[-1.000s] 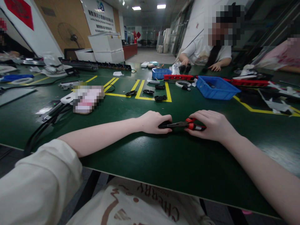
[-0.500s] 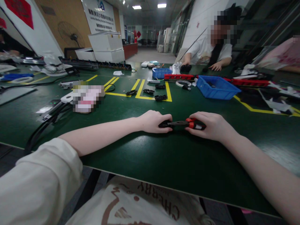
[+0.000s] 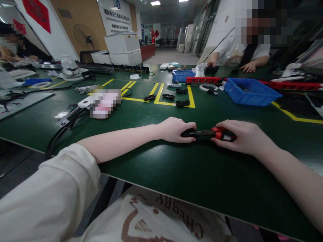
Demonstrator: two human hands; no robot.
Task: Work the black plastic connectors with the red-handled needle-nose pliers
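With the camera view swinging slightly left while the grip is staying much the same, the left hand [image 3: 174, 129] is pinching a small black part [image 3: 185, 133] between thumb and fingers, and the right hand [image 3: 243, 136] is grasping long-nosed pliers with red-and-black handles [image 3: 205, 133]—their tips are meeting the part, apparently keeping it steadily engaged. The held part is sitting low over the green counter [image 3: 164, 164]—loose black slotted pieces [image 3: 182, 103] are lying from its 11 to 12 o'clock, and a blue plastic bin [image 3: 252, 95] is resting toward 2 o'clock.
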